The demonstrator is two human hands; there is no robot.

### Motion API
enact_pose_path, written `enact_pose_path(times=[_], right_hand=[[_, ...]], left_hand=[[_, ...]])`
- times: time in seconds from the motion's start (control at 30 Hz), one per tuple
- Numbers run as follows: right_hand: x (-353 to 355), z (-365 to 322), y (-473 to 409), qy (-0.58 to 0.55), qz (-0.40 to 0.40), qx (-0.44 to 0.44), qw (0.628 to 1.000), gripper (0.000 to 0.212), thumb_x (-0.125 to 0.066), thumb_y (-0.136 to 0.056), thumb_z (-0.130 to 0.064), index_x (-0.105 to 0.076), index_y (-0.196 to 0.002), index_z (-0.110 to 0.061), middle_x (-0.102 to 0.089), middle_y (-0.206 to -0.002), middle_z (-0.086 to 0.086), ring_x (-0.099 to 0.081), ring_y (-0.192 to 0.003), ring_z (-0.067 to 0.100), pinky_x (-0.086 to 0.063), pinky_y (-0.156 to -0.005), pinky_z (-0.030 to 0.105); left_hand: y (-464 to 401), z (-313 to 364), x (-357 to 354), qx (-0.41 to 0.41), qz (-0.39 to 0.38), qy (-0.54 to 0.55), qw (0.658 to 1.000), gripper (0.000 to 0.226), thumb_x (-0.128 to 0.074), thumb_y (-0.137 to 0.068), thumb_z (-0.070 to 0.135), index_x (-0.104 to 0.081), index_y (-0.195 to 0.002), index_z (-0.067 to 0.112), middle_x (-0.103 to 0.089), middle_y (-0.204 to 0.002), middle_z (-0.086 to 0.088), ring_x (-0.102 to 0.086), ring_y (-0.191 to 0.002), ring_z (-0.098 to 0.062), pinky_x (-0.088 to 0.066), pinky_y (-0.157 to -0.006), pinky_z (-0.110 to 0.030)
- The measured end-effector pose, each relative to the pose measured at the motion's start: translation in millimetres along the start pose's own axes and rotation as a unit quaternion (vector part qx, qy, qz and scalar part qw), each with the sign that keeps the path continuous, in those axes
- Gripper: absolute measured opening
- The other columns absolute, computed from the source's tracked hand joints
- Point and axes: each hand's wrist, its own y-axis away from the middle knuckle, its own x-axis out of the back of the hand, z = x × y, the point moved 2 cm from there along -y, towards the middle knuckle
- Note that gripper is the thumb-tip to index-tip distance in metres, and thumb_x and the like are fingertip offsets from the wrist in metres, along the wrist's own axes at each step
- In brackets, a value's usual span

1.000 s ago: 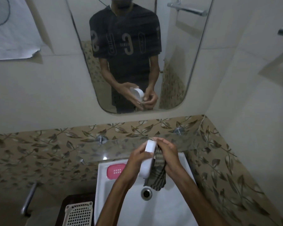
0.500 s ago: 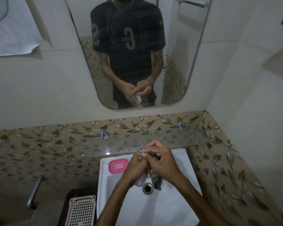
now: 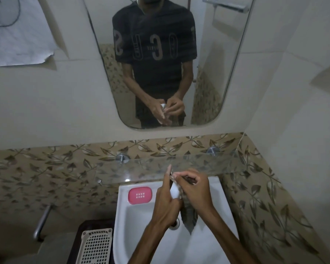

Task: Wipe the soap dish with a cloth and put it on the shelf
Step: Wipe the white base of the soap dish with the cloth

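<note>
- Head view: I see both hands working over the white sink (image 3: 122, 216), just in front of the glass shelf (image 3: 208, 164).
- Left hand (image 3: 166, 202) grips the white soap dish (image 3: 174, 190), fingers curled round its lower edge, index finger straight up along its side. The dish is held on edge, above the basin, below the shelf's front edge.
- Right hand (image 3: 195, 189) pinches a checked cloth (image 3: 189, 216) against the dish's right side; fingers curled on the fabric. The cloth's loose end hangs down toward the drain (image 3: 176, 224).
- Most of the dish is hidden between the two hands; I cannot tell which face the cloth covers.
- A pink soap dish (image 3: 140, 195) lies flat on the sink's back left ledge, well apart from the hands.
- A cream perforated basket (image 3: 95, 246) stands left of the sink.
- The mirror (image 3: 227, 73) above reflects the person's torso and both hands joined on the white dish.
</note>
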Motion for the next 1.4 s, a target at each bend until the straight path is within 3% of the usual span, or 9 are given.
enact_pose_path(times=[0.1,0.2,0.33,0.5,0.6,0.77,0.93,1.2,1.4], right_hand=[[-4,-4,8,0.040,-0.037,0.096,0.994,0.012,-0.082,-0.086,-0.020,-0.082,-0.091,-0.031,-0.072,-0.086,-0.008,-0.070,-0.085,0.013,-0.055,-0.073,0.017],[-2,3,-5,-0.014,0.019,-0.015,1.000,0.015,-0.080,-0.088,-0.012,-0.081,-0.087,-0.027,-0.078,-0.089,-0.005,-0.074,-0.087,0.010,-0.063,-0.080,0.029],[-7,14,-7,-0.078,0.006,-0.103,0.992,0.012,-0.073,-0.095,-0.019,-0.080,-0.090,-0.027,-0.080,-0.093,-0.005,-0.075,-0.088,0.009,-0.059,-0.071,0.019],[-19,30,5,-0.250,0.016,-0.349,0.903,0.021,-0.061,-0.099,-0.017,-0.078,-0.099,-0.005,-0.078,-0.097,0.020,-0.078,-0.084,0.029,-0.064,-0.069,0.038],[-20,27,4,-0.314,-0.037,-0.381,0.869,0.032,-0.054,-0.102,-0.020,-0.074,-0.114,0.002,-0.073,-0.112,0.029,-0.074,-0.100,0.034,-0.058,-0.093,0.049],[-12,24,-4,-0.307,-0.049,-0.359,0.880,0.031,-0.051,-0.103,-0.018,-0.070,-0.115,0.004,-0.067,-0.108,0.024,-0.064,-0.102,0.035,-0.050,-0.090,0.047],[6,7,-18,-0.236,-0.051,-0.201,0.949,0.018,-0.054,-0.103,-0.011,-0.072,-0.102,-0.009,-0.070,-0.097,0.016,-0.065,-0.085,0.025,-0.057,-0.068,0.031],[13,-18,-23,-0.081,-0.066,-0.019,0.994,0.018,-0.063,-0.094,-0.021,-0.075,-0.090,-0.034,-0.076,-0.093,-0.009,-0.070,-0.090,0.005,-0.058,-0.078,0.020],[13,-14,-20,-0.024,-0.062,0.024,0.998,0.025,-0.064,-0.097,0.001,-0.075,-0.091,-0.021,-0.077,-0.091,-0.004,-0.071,-0.091,0.012,-0.059,-0.084,0.028]], left_hand=[[-2,1,2,0.008,0.017,0.024,1.000,0.085,-0.058,-0.092,0.044,-0.013,-0.164,0.037,-0.071,-0.103,0.038,-0.070,-0.096,0.008,-0.059,-0.082,-0.018],[-2,6,3,-0.024,0.012,0.003,1.000,0.094,-0.060,-0.083,0.014,-0.016,-0.163,0.040,-0.066,-0.105,0.046,-0.067,-0.094,0.014,-0.057,-0.077,-0.014],[-2,12,10,-0.058,0.032,-0.002,0.998,0.099,-0.063,-0.074,0.014,-0.023,-0.161,0.039,-0.065,-0.122,0.038,-0.068,-0.107,0.002,-0.057,-0.079,-0.016],[-8,29,12,-0.105,0.038,-0.010,0.994,0.102,-0.059,-0.068,-0.001,-0.032,-0.159,0.034,-0.063,-0.143,0.011,-0.071,-0.097,-0.015,-0.058,-0.079,-0.037],[-13,33,14,-0.142,0.010,-0.090,0.986,0.098,-0.058,-0.062,0.004,-0.043,-0.154,0.036,-0.056,-0.150,0.018,-0.055,-0.136,-0.009,-0.033,-0.121,-0.050],[-7,31,14,-0.167,0.009,-0.100,0.981,0.081,-0.064,-0.073,0.011,-0.048,-0.150,0.031,-0.044,-0.160,0.014,-0.031,-0.154,-0.014,-0.023,-0.125,-0.051],[-4,36,29,0.050,-0.164,0.034,0.985,0.094,-0.074,-0.067,0.041,-0.027,-0.144,0.063,-0.037,-0.153,0.020,-0.047,-0.125,0.019,-0.049,-0.094,-0.013],[-12,44,34,0.091,-0.242,0.106,0.960,0.091,-0.079,-0.063,0.018,-0.046,-0.147,0.028,-0.055,-0.148,0.003,-0.052,-0.138,-0.015,-0.050,-0.108,-0.033],[-6,43,34,0.141,-0.202,0.165,0.955,0.079,-0.075,-0.056,0.018,-0.059,-0.133,0.030,-0.062,-0.140,-0.010,-0.061,-0.129,-0.024,-0.051,-0.107,-0.048]])
